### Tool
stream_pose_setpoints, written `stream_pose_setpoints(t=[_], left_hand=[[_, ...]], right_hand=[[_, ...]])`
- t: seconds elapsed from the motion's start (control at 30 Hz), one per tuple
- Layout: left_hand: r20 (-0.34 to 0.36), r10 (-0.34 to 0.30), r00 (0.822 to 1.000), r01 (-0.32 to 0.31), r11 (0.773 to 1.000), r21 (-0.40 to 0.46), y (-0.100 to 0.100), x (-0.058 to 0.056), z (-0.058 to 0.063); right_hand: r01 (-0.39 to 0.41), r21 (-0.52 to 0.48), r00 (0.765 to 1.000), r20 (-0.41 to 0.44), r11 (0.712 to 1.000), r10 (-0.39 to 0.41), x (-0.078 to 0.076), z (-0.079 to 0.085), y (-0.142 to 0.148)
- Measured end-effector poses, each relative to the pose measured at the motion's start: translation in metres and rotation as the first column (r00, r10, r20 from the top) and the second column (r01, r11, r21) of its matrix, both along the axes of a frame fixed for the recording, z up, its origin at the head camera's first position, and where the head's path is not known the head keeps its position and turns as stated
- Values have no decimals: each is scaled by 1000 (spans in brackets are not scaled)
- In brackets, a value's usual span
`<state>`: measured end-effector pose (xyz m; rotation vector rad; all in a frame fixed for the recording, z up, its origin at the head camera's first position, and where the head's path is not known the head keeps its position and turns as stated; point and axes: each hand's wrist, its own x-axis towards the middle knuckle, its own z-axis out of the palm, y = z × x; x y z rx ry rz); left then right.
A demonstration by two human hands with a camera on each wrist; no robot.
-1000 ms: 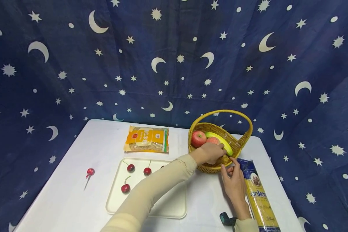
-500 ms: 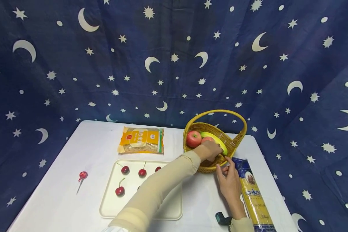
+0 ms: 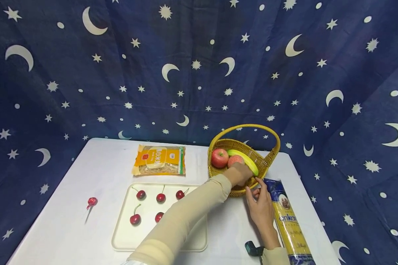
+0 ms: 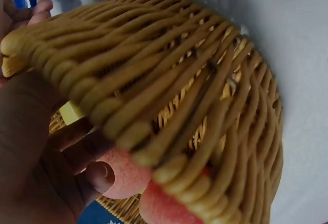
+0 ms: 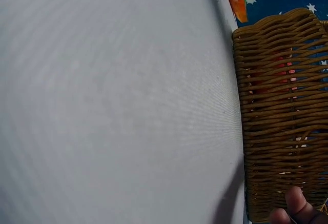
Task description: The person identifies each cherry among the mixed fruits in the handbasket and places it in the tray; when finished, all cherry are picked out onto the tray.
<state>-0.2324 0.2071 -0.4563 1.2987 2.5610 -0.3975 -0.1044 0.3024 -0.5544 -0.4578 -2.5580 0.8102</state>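
A wicker basket holds a red apple, a pinkish round fruit and a yellow banana. My left hand reaches down inside it, beside the banana and over the lower edge of the pinkish fruit. In the left wrist view, the left thumb lies against that pinkish fruit; whether the fingers grip anything I cannot tell. My right hand holds the basket's front rim, index finger on the rim. Its other fingertips meet the wicker wall from outside.
A cream tray with several cherries lies left of the basket, partly under my left sleeve. Behind it is an orange food packet. A red lollipop lies far left. A blue-and-yellow pasta pack lies beside my right arm.
The scene shifts left in view as the head turns. My left hand sits with its fingers tucked deeper in the basket, and more cherries show past the sleeve. The right hand stays at the rim.
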Motion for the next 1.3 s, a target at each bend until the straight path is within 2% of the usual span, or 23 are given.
stream_pose_setpoints(t=[0.23, 0.5, 0.8, 1.07, 1.3], left_hand=[[-62, -16, 998, 14, 1000, -26, -1, 6, -5], [-63, -31, 998, 31, 999, 9, -7, 8, -10], [-50, -38, 998, 38, 999, 9, -15, 4, -12], [-17, -35, 999, 36, 998, 56, -22, 1, -18], [20, -56, 998, 53, 992, 118, -27, -2, -11]], right_hand=[[-8, 5, 1000, -23, 1000, 8, -1, 1, -1], [-19, 5, 999, -43, 1000, 19, -2, 1, -1], [-16, 8, 999, -35, 1000, 17, -2, 2, -2], [-14, 5, 1000, -18, 1000, 14, -3, 0, -2], [-4, 8, 1000, 6, 1000, 4, -3, 0, -2]])
